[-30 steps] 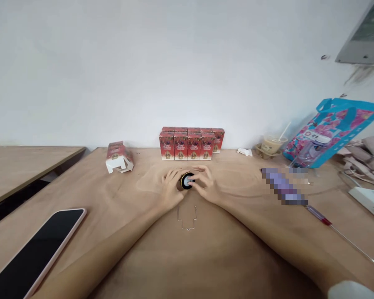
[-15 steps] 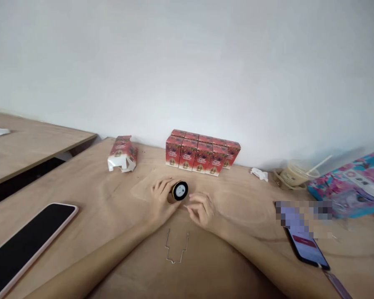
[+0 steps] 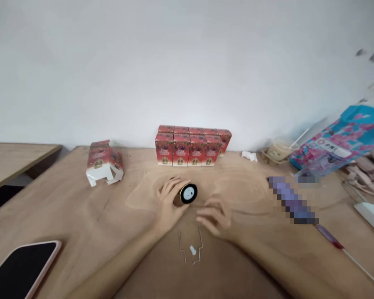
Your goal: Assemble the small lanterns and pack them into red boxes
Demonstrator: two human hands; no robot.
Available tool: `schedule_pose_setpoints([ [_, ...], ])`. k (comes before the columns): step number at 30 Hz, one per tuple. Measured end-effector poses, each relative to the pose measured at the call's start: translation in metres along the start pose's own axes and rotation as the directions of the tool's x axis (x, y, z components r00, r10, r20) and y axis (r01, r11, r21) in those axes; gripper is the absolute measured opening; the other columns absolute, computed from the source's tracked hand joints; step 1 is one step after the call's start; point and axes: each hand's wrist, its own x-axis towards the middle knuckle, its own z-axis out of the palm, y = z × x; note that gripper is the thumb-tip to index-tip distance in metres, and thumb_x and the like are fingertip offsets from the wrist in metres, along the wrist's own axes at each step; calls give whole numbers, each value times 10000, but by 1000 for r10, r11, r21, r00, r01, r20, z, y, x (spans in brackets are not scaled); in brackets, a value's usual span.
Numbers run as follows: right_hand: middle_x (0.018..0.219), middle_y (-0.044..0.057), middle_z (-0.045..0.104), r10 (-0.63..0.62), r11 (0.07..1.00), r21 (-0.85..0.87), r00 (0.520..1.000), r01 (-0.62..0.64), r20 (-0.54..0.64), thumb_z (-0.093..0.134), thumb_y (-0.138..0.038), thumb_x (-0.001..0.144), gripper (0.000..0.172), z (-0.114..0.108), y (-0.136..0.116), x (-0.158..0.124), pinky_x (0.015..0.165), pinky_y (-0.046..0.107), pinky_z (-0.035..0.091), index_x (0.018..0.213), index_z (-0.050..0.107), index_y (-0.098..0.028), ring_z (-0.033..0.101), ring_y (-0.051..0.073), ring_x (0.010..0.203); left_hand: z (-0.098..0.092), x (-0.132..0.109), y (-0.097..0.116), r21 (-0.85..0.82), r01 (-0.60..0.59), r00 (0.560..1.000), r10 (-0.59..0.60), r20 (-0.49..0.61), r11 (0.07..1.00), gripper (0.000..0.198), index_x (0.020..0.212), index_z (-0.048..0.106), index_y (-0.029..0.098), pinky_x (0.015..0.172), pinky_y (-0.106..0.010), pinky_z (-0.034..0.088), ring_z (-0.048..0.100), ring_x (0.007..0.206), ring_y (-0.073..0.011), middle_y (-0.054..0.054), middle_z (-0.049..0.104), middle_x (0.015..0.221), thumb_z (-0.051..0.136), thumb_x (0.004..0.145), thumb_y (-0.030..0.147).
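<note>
My left hand (image 3: 169, 201) is wrapped around a small gold-sided cylinder (image 3: 188, 193). The cylinder lies tilted, so its black-rimmed end with a white round face points towards me. Just right of it hovers my right hand (image 3: 215, 216), smeared by motion, its fingers loosely bent with the thumb apart and nothing visible in them. On the table below both hands lies a thin bent metal wire (image 3: 200, 248) with stepped sides; its bottom part is unclear. Between the wire's sides rests a small white piece (image 3: 193, 250).
Several red boxes (image 3: 181, 150) stand in rows by the wall. An opened red box (image 3: 104, 162) lies at left, above a phone (image 3: 21, 268). Along the right are crumpled tissue (image 3: 249, 156), a drink cup (image 3: 279, 150), a blue floral bag (image 3: 339, 139) and a partly blurred phone (image 3: 291, 199).
A small white piece now lies inside the wire outline, where none lay before. My right hand has drawn back slightly from the cylinder. The view has shifted and turned.
</note>
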Motion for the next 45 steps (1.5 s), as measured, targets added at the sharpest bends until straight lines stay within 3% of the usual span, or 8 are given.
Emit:
schedule_pose_setpoints([
  [3, 862, 49, 532, 150, 989, 11, 985, -150, -85, 619, -231, 833, 153, 5, 9, -1, 685, 320, 496, 985, 631, -231, 546, 165, 779, 0, 3, 5, 55, -36, 998, 33, 62, 998, 379, 1160, 583, 296, 1007, -467, 286, 488, 1204, -283, -63, 612, 1194, 643, 786, 290],
  [6, 869, 51, 541, 195, 981, 16, 978, -194, -78, 588, -204, 856, 196, 6, 12, 0, 693, 315, 505, 1044, 622, -247, 547, 168, 803, 0, 3, 9, 111, -135, 984, 121, 128, 985, 328, 1136, 605, 330, 1028, -481, 238, 469, 1231, -279, -52, 619, 1187, 627, 810, 308],
  [15, 824, 29, 613, 61, 998, 20, 987, -59, -152, 619, -112, 830, 247, 6, 8, 1, 673, 286, 492, 1044, 631, -234, 574, 134, 728, 3, -1, 5, 90, -341, 938, 332, 101, 936, 377, 1212, 548, 298, 970, -408, 338, 505, 1168, -240, -57, 608, 1167, 604, 839, 298],
  [24, 844, 35, 635, 81, 994, 88, 986, -69, -147, 568, -127, 868, 155, 9, 10, 0, 694, 268, 513, 973, 641, -216, 608, 128, 752, 3, -1, 7, 190, -353, 936, 348, 61, 916, 352, 1201, 557, 284, 930, -391, 350, 520, 1135, -240, -61, 625, 1131, 586, 854, 334],
  [31, 764, 12, 548, 263, 945, 215, 963, -247, -50, 494, -206, 915, 110, 8, 1, 1, 570, 227, 443, 896, 600, -184, 506, 98, 604, 3, -1, 9, 263, -375, 926, 375, 51, 889, 335, 1172, 590, 285, 900, -384, 368, 530, 1094, -233, -56, 653, 1095, 606, 840, 330],
  [34, 730, -1, 518, 313, 933, 194, 949, -301, -30, 470, -198, 922, 120, 9, -5, 1, 554, 229, 411, 891, 585, -180, 459, 96, 564, 3, -2, 9, 286, -357, 932, 358, 53, 889, 310, 1155, 609, 297, 909, -389, 363, 531, 1093, -232, -45, 669, 1085, 597, 845, 317],
  [40, 739, 5, 556, 273, 956, 117, 962, -267, -31, 452, -201, 931, 128, 11, -6, 2, 566, 230, 406, 857, 557, -192, 482, 104, 574, 5, -4, 4, 288, -390, 919, 391, 58, 874, 337, 1187, 586, 278, 901, -382, 366, 519, 1122, -233, -42, 675, 1116, 590, 852, 309],
  [45, 760, 31, 593, 189, 977, -96, 982, -190, -16, 390, -208, 958, 187, 11, -7, 4, 549, 230, 401, 864, 550, -181, 520, 112, 579, 3, -3, 3, 306, -397, 916, 393, 78, 865, 323, 1180, 582, 273, 880, -372, 353, 542, 1103, -225, -15, 702, 1094, 586, 858, 307],
])
